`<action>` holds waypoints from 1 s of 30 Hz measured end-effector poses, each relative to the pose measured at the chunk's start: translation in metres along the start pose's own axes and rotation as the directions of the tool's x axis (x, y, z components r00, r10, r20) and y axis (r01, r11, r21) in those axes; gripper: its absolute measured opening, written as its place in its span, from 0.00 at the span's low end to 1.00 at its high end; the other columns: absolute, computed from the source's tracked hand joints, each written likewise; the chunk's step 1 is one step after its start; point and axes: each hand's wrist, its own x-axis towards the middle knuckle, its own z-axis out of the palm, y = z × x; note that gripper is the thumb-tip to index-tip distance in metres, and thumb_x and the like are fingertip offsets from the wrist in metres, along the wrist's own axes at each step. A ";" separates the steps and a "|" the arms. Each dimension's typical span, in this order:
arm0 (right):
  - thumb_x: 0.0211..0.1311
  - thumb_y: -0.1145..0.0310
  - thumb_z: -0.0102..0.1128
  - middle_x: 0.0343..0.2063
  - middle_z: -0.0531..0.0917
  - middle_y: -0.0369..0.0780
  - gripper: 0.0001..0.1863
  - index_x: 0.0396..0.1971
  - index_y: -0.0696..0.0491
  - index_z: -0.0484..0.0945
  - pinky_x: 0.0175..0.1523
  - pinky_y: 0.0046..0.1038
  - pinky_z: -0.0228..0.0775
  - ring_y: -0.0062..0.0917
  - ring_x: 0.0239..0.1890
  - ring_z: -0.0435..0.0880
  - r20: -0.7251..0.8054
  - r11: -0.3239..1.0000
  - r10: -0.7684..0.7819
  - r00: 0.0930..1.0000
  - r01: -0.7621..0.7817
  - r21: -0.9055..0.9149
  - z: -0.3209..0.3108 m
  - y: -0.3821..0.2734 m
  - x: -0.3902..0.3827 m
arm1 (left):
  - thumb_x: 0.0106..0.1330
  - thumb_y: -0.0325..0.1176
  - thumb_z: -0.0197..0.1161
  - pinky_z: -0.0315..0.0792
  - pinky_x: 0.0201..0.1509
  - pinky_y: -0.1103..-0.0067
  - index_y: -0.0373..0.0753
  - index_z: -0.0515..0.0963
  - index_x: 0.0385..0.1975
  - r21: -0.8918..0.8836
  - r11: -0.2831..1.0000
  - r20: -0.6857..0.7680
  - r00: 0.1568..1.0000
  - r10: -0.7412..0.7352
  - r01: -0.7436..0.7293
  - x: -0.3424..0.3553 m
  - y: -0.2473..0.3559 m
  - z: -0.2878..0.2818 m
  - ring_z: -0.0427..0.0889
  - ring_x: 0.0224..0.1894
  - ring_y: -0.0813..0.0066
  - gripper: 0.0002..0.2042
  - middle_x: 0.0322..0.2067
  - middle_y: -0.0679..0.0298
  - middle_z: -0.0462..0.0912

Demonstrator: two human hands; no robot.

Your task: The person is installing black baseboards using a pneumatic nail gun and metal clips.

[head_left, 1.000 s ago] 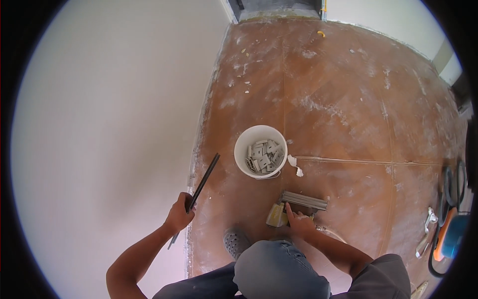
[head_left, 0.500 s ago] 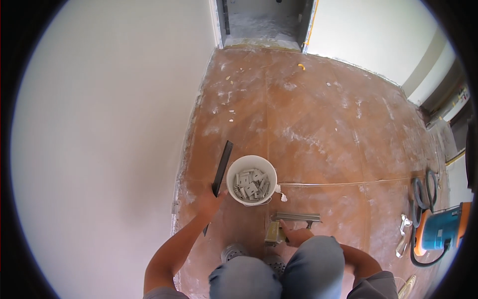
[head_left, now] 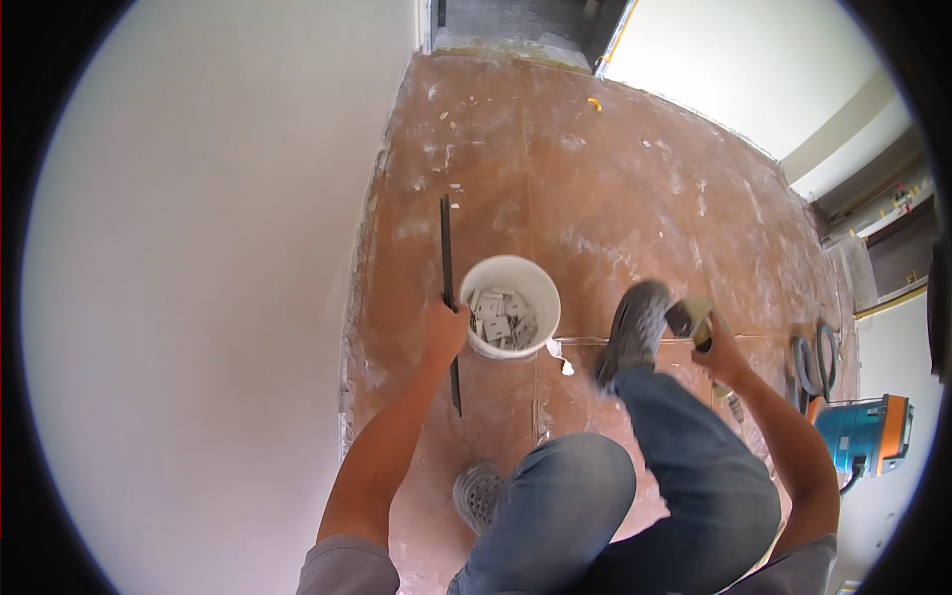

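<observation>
My left hand point(head_left: 445, 329) is closed round the middle of a long, narrow dark straightedge point(head_left: 447, 243), beside the left rim of a white bucket point(head_left: 543, 283). Inside the bucket lie several pale flat plates point(head_left: 496, 315) that resemble switch covers. Off to the right, my right hand point(head_left: 722, 355) grips a yellowish block-shaped tool point(head_left: 691, 319) with a dark end, blurred by motion. Just beyond my raised right shoe point(head_left: 635, 332), the block hangs above the floor. Under my right wrist, part of another item shows, too hidden to name.
A plain wall point(head_left: 218, 297) runs along my left. Brown, dusty sheeting point(head_left: 615, 178) covers the floor. At the right stands a blue and orange vacuum point(head_left: 858, 436) with a dark hose point(head_left: 813, 365). A doorway point(head_left: 521, 30) opens at the far end.
My right leg has swung out to the right, its shoe beside the bucket. My right hand has moved right and away from me with the block. The straightedge in my left hand now stands straighter.
</observation>
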 end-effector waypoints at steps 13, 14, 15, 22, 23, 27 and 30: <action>0.54 0.59 0.73 0.36 0.84 0.55 0.53 0.72 0.60 0.47 0.32 0.39 0.78 0.41 0.26 0.86 -0.021 0.985 0.164 0.986 -0.162 0.057 0.107 0.041 0.309 | 0.61 0.31 0.65 0.80 0.32 0.67 0.26 0.75 0.46 -0.148 0.984 -0.182 0.975 -0.127 0.100 0.147 0.070 -0.014 0.88 0.29 0.57 0.17 0.31 0.45 0.85; 0.55 0.57 0.73 0.41 0.83 0.58 0.55 0.73 0.59 0.46 0.40 0.42 0.77 0.47 0.35 0.86 -0.058 0.994 0.094 0.994 -0.097 -0.055 0.117 0.054 0.332 | 0.60 0.31 0.66 0.80 0.33 0.68 0.26 0.75 0.46 -0.170 0.979 -0.156 0.978 -0.138 0.111 0.163 0.072 -0.007 0.88 0.30 0.57 0.18 0.31 0.45 0.85; 0.55 0.54 0.73 0.45 0.83 0.60 0.56 0.74 0.59 0.45 0.49 0.45 0.77 0.53 0.44 0.85 -0.069 0.986 0.023 0.997 -0.034 -0.165 0.132 0.058 0.348 | 0.60 0.31 0.66 0.80 0.33 0.68 0.26 0.75 0.46 -0.166 0.974 -0.177 0.968 -0.180 0.151 0.170 0.079 -0.008 0.88 0.30 0.57 0.18 0.31 0.45 0.85; 0.56 0.48 0.74 0.69 0.64 0.59 0.57 0.73 0.65 0.50 0.72 0.36 0.60 0.44 0.71 0.67 0.208 0.990 -0.034 0.978 0.061 -0.125 0.158 0.068 0.446 | 0.60 0.41 0.66 0.80 0.37 0.57 0.30 0.84 0.29 0.145 0.947 -0.258 0.935 -0.242 0.286 0.220 0.104 0.027 0.88 0.33 0.51 0.16 0.29 0.47 0.87; 0.56 0.47 0.74 0.69 0.65 0.59 0.58 0.73 0.67 0.50 0.73 0.34 0.59 0.43 0.72 0.66 0.078 0.966 -0.243 0.967 0.249 -0.075 0.163 0.114 0.476 | 0.58 0.36 0.63 0.80 0.42 0.58 0.30 0.84 0.32 0.433 0.901 -0.181 0.981 0.068 0.018 0.255 0.067 0.059 0.87 0.37 0.46 0.14 0.33 0.42 0.86; 0.54 0.35 0.69 0.54 0.78 0.63 0.63 0.73 0.65 0.48 0.59 0.44 0.75 0.55 0.57 0.79 0.140 0.905 -0.319 0.937 0.345 -0.250 0.154 0.121 0.516 | 0.57 0.42 0.66 0.78 0.49 0.57 0.28 0.83 0.39 -0.139 0.977 -0.379 0.903 -0.201 0.159 0.230 0.105 0.065 0.85 0.44 0.43 0.20 0.38 0.38 0.85; 0.56 0.44 0.68 0.51 0.83 0.57 0.51 0.70 0.63 0.60 0.60 0.46 0.73 0.49 0.55 0.82 0.497 0.708 -0.254 0.829 0.510 -0.488 0.120 0.019 0.509 | 0.55 0.40 0.64 0.78 0.50 0.59 0.31 0.85 0.36 -0.127 0.985 -0.429 0.889 -0.160 0.116 0.202 0.077 0.052 0.84 0.42 0.42 0.17 0.34 0.39 0.84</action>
